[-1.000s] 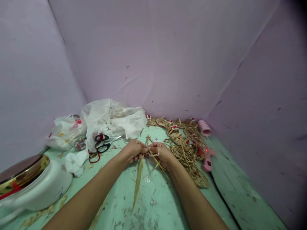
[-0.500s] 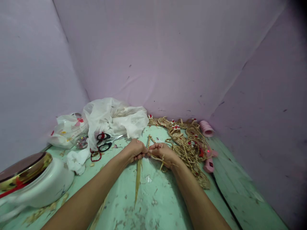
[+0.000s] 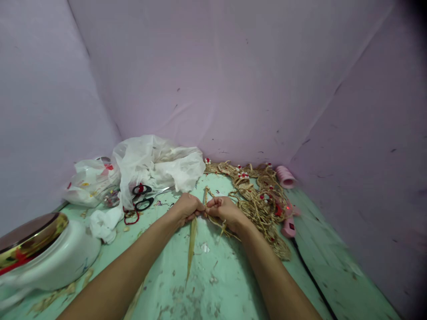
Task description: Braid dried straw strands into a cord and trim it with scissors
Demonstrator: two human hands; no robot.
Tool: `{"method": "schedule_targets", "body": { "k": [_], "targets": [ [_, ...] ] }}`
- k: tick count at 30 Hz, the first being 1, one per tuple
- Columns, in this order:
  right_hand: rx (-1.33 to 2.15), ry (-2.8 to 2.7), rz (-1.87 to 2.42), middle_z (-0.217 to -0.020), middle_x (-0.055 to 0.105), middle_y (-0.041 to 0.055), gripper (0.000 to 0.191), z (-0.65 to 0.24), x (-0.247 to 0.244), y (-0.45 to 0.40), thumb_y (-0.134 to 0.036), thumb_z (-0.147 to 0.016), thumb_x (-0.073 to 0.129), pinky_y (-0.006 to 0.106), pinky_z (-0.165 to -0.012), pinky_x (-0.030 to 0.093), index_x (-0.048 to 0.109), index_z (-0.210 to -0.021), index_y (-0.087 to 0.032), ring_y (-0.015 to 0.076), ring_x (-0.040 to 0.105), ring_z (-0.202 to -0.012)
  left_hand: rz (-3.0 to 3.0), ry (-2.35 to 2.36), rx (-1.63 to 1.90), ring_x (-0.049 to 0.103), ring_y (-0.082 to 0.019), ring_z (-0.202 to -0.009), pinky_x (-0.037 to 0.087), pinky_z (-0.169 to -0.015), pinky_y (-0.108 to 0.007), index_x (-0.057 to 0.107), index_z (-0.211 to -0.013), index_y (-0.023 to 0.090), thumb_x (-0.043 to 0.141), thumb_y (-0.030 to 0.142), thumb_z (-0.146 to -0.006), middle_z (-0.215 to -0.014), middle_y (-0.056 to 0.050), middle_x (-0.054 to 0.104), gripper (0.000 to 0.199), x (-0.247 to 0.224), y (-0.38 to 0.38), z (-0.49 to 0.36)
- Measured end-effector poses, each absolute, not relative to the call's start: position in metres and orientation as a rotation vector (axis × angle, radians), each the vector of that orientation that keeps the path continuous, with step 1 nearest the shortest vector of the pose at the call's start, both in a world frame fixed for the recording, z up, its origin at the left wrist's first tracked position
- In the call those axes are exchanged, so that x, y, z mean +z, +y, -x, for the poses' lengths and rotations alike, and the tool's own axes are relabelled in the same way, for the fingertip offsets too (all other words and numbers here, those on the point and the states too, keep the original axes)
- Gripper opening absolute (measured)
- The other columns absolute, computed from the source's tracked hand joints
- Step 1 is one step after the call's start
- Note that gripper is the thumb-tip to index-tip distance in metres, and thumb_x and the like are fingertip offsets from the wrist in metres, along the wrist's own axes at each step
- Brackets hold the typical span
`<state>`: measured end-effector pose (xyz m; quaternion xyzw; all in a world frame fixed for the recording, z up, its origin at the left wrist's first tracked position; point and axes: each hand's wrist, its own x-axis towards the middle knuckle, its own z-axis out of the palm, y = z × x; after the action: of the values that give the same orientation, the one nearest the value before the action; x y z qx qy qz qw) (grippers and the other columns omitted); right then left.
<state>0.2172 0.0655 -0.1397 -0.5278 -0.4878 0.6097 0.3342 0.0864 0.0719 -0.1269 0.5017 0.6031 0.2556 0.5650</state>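
Note:
My left hand [image 3: 187, 210] and my right hand [image 3: 223, 211] meet over the middle of the green tabletop, fingertips touching. Both pinch a braided straw cord [image 3: 207, 195], whose thin loop stands up just behind the fingers. Below the left hand hangs a flat, pointed straw strip [image 3: 191, 249]. Loose knotted ends trail under the right palm. The exact spot of the pinch is hidden by the fingers. Right of the right hand lies a heap of braided straw cords [image 3: 256, 213] with red and white beads.
Black-handled scissors [image 3: 144, 203] lie left, by a white plastic bag [image 3: 156, 164]. At far left stands a white pot [image 3: 76, 253] with a gold-rimmed lid. A pink glue gun [image 3: 288, 226] with a lit red light and black cable, and a pink thread spool [image 3: 285, 177], are on the right.
The view has shifted slightly. Both hands keep their pinch at nearly the same place; the right fingers and the loose straw ends beneath them have moved a little.

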Motion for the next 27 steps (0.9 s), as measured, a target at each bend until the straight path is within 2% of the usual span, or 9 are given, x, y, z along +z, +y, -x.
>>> {"method": "schedule_targets", "body": {
  "k": [6,12,18,24,27],
  "targets": [
    [1.446,-1.414,1.447,-0.041,0.050,-0.0042,0.011,-0.215,-0.145,0.068,-0.005,-0.050,0.054,0.018,-0.040,0.026,0.050,-0.052,-0.015,0.0052,0.037,-0.038,-1.259,1.427,0.564,0.019,-0.002,-0.026,0.011,-0.031,-0.019,0.039,-0.040,0.015,0.052,0.015,-0.054,-0.028,0.007,0.028,0.020,-0.120,0.069,-0.089],
    [1.293,-1.509,1.619,-0.039,0.045,-0.0035,0.006,-0.221,-0.145,0.072,-0.012,-0.050,0.058,0.020,-0.040,0.026,0.054,-0.046,-0.014,0.0059,0.035,-0.037,-1.314,1.442,0.586,0.017,-0.002,-0.029,0.009,-0.034,-0.019,0.037,-0.037,0.015,0.051,0.010,-0.049,-0.028,0.008,0.025,0.019,-0.125,0.075,-0.087],
    [1.247,-1.518,1.704,-0.036,0.044,-0.0019,0.006,-0.221,-0.132,0.068,-0.012,-0.049,0.055,0.022,-0.040,0.024,0.055,-0.044,-0.014,0.0074,0.036,-0.037,-1.293,1.477,0.568,0.021,-0.004,-0.028,0.011,-0.033,-0.020,0.039,-0.039,0.015,0.048,0.012,-0.051,-0.029,0.005,0.031,0.016,-0.121,0.072,-0.089],
    [0.721,-1.917,1.668,-0.041,0.052,0.0033,0.007,-0.204,-0.125,0.055,-0.016,-0.052,0.059,0.023,-0.043,0.023,0.061,-0.046,-0.016,0.0106,0.041,-0.043,-1.111,1.471,0.529,0.021,-0.003,-0.026,0.008,-0.032,-0.020,0.038,-0.039,0.015,0.047,0.014,-0.050,-0.030,0.005,0.033,0.014,-0.123,0.074,-0.087],
    [0.602,-2.014,1.663,-0.044,0.054,0.0044,0.010,-0.200,-0.121,0.050,-0.017,-0.056,0.059,0.024,-0.044,0.023,0.063,-0.048,-0.016,0.0104,0.040,-0.043,-1.095,1.425,0.535,0.020,-0.002,-0.026,0.007,-0.032,-0.019,0.036,-0.040,0.015,0.049,0.014,-0.048,-0.031,0.006,0.032,0.015,-0.127,0.076,-0.082]
  ]
}}
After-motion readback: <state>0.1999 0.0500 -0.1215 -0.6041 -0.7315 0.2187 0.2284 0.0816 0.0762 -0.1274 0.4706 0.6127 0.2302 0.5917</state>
